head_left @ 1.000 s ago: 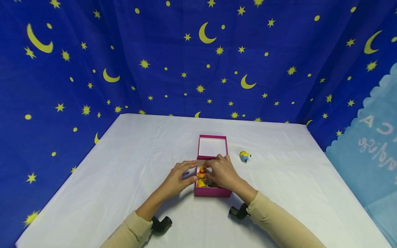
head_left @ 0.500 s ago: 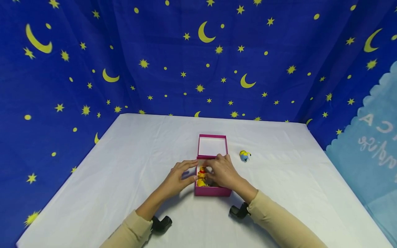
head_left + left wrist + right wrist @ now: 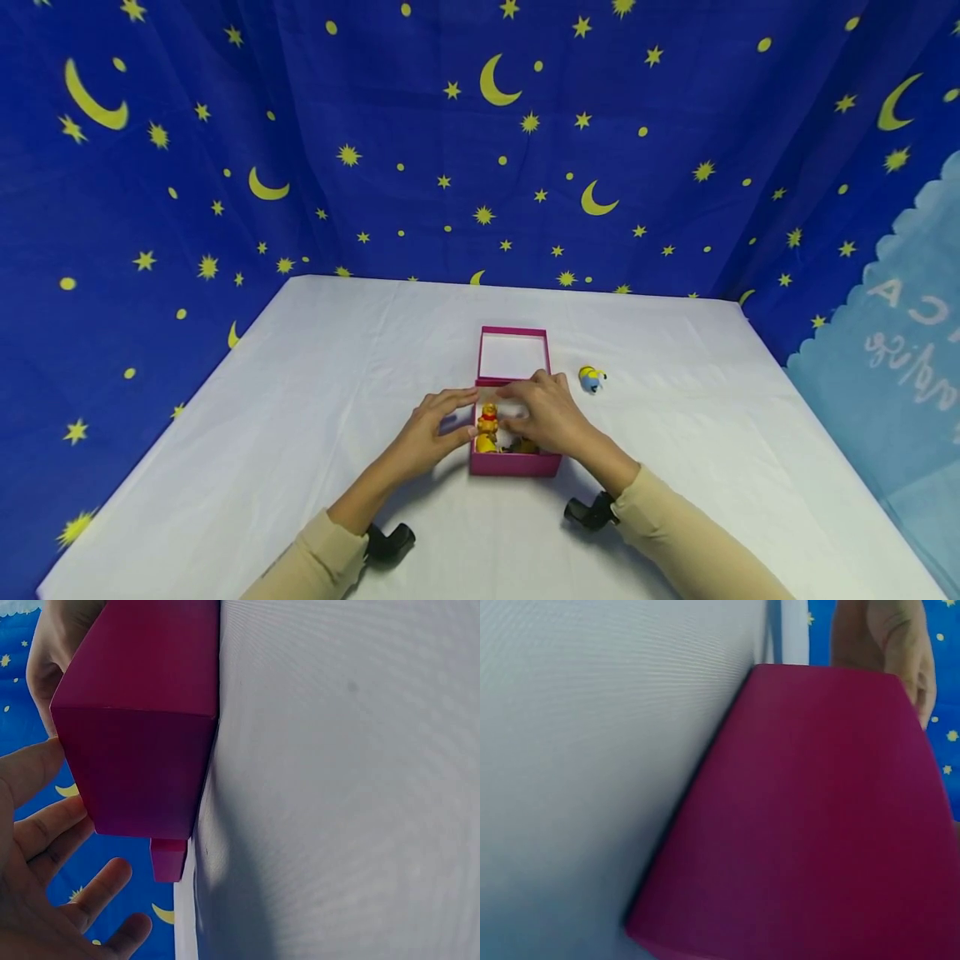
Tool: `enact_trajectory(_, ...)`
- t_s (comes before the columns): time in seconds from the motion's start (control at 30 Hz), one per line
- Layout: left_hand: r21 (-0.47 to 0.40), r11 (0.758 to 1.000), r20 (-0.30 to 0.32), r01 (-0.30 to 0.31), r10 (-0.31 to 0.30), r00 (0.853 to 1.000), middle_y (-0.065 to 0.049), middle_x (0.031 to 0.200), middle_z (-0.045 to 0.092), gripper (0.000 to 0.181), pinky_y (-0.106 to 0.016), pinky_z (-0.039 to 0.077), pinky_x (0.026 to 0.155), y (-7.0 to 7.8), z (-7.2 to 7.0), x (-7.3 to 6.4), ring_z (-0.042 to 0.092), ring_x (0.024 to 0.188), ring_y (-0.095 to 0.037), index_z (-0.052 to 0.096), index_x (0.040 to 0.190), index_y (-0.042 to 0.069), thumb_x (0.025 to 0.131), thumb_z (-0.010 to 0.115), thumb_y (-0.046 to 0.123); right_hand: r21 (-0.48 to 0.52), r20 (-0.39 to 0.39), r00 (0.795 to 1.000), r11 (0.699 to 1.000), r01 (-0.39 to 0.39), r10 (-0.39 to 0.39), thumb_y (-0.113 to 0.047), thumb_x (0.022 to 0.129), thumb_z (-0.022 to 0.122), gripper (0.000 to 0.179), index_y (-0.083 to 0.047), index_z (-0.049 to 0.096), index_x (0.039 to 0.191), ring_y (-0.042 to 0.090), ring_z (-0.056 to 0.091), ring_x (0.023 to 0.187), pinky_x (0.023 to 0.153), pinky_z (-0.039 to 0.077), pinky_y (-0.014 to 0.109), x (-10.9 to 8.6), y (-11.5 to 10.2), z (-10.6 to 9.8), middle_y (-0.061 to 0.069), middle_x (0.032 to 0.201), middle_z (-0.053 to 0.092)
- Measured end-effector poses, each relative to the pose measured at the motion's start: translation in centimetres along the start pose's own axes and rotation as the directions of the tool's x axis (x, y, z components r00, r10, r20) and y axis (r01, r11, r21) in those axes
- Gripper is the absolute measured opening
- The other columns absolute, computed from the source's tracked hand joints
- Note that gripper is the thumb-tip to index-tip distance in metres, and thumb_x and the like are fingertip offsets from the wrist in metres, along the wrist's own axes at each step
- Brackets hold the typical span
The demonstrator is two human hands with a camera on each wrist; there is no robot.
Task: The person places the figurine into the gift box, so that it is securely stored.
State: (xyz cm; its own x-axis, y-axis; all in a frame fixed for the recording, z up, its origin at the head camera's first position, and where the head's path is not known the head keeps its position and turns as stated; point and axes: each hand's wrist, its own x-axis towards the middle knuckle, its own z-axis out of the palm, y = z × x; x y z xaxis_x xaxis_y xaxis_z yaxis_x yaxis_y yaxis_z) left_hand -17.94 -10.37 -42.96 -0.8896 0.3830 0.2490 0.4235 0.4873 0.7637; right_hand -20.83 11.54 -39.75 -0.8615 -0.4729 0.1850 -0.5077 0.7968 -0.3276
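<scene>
A magenta box (image 3: 516, 466) stands on the white table, its lid (image 3: 513, 356) lying hollow side up behind it. Inside are a yellow bear figure in a red shirt (image 3: 488, 419), another yellow figure (image 3: 486, 444) nearer the front, and a dark and yellow figure (image 3: 525, 447) at front right, partly hidden. My left hand (image 3: 431, 437) rests thumb and fingertips along the box's left rim, fingers spread in the left wrist view. Over the box's right side my right hand (image 3: 551, 414) reaches in, thumb and forefinger apart with nothing seen between them. The box fills most of the right wrist view.
A small yellow and blue toy figure (image 3: 592, 379) lies on the tablecloth right of the lid. A blue star-and-moon curtain (image 3: 420, 125) hangs behind the table, and a light blue cloth (image 3: 900, 350) with lettering hangs at the right.
My right hand has shifted slightly to the right and its thumb and forefinger have parted, uncovering more of the box's inside and the front right figure. The left hand stays put.
</scene>
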Motion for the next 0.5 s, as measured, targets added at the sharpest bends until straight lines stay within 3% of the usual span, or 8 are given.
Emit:
enact_trajectory(0.17,0.007,1.0,-0.003,0.004,-0.004,1.0,0.005,0.14,0.05,0.048,-0.05,0.029,0.101,0.0,0.1,0.0,0.043,0.125,-0.022,0.054,0.133,0.013,0.088,0.066,0.023,0.069,-0.013,1.0,0.998,-0.013,0.014,-0.032,0.078,0.077,0.04,-0.017,0.069,0.114,0.015,0.049,0.091,0.085,0.03,0.037,-0.2,-0.1,-0.7,0.0,0.11,0.071)
enact_trajectory(0.5,0.003,1.0,-0.001,0.014,-0.014,1.0,0.006,0.141,0.05,0.048,-0.051,0.028,0.101,0.1,0.0,0.0,0.043,0.125,-0.022,0.054,0.133,0.013,0.088,0.066,0.023,0.137,-0.083,0.996,0.99,0.036,-0.025,-0.03,0.077,0.077,0.04,-0.016,0.068,0.114,0.017,0.05,0.09,0.08,0.029,0.035,-0.6,0.0,-2.1,0.002,0.108,0.071)
